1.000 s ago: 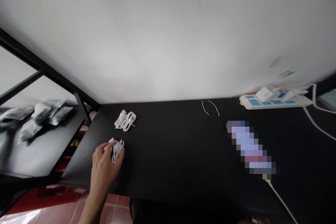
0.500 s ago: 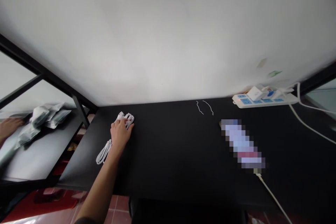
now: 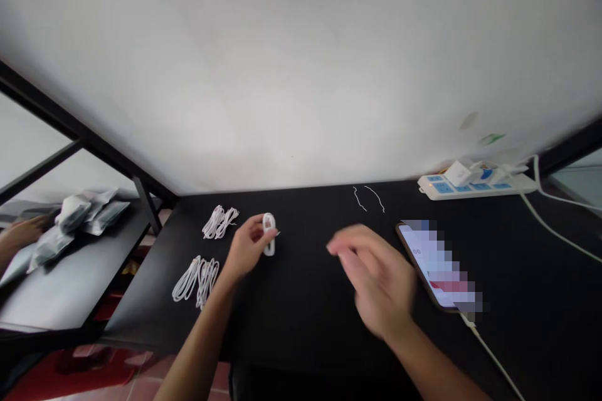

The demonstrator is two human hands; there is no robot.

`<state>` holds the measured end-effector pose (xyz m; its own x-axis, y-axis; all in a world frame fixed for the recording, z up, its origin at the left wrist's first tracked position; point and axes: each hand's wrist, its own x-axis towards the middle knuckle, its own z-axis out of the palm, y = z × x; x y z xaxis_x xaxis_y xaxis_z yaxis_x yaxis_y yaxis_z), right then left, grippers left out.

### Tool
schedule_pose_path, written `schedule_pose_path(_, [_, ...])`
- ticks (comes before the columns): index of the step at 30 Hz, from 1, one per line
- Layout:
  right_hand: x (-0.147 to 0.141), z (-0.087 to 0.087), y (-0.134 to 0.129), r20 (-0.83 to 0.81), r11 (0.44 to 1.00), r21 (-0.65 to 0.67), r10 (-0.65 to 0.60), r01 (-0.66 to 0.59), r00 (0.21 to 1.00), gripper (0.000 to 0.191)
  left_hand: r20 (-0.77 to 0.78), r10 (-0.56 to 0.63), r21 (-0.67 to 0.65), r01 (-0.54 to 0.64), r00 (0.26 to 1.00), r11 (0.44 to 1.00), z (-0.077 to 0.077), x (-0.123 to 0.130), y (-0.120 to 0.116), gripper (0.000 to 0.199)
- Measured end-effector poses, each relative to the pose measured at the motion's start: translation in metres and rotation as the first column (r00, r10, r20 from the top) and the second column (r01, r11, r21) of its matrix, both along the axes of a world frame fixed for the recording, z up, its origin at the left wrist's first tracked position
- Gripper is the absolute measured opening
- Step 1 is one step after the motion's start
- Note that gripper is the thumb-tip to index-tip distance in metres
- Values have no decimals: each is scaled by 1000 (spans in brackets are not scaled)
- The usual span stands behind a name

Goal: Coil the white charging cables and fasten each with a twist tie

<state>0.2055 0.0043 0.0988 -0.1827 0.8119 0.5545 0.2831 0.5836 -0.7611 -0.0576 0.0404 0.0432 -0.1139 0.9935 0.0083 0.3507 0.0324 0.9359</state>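
Note:
A small coiled white cable (image 3: 268, 244) is pinched between the thumb and fingers of my left hand (image 3: 247, 244), held over the left-middle part of the black table (image 3: 291, 307). My right hand (image 3: 379, 279) hangs over the table to the right of it, apart from the cable and left of the phone. Motion blurs its fingers, which bend inward with the thumb close to them; whether anything is between them I cannot make out. Left of my left hand lie more bundled white cables (image 3: 214, 222), with another group of white cable bundles (image 3: 188, 279) nearer the front edge.
Two thin white ties (image 3: 375, 198) lie near the wall. On the right are a phone (image 3: 423, 263) with a cord plugged in and a white power strip (image 3: 433, 188) with chargers. At far left, another person's hand (image 3: 23, 235) is near grey plastic bags (image 3: 78, 216).
My left hand has lifted one cable bundle from the back group and carried it right. My right hand has come into view. The camera has shifted slightly.

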Motion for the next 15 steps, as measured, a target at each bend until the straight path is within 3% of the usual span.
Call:
schedule_pose_path(2, [-17, -20, 39, -55, 979, -200, 32, -43, 998, 20, 194, -82, 3, 83, 977, 997, 3, 26, 8, 49])
schedule_pose_path(4, [-25, -44, 60, -37, 924, -368, 101, -108, 994, 26, 305, -155, 46, 148, 940, 988, 2, 47, 16, 49])
schedule_pose_path(7, [-22, -69, 68, -63, 860, -475, 181, -189, 982, 28, 375, -221, 38, 223, 900, 974, -6, 64, 21, 51])
schedule_pose_path(11, [-15, -75, 70, -192, 782, -558, 204, -278, 960, 20, 394, -299, 26, 315, 869, 949, -20, 63, 16, 50])
schedule_pose_path(13, [-16, -74, 72, -305, 687, -648, 161, -328, 939, 16, 376, -323, 80, 317, 868, 945, -25, 60, 13, 45])
schedule_pose_path(15, [-17, -73, 74, -415, 548, -732, 112, -405, 903, 17, 325, -316, 162, 276, 891, 947, -30, 57, 13, 35])
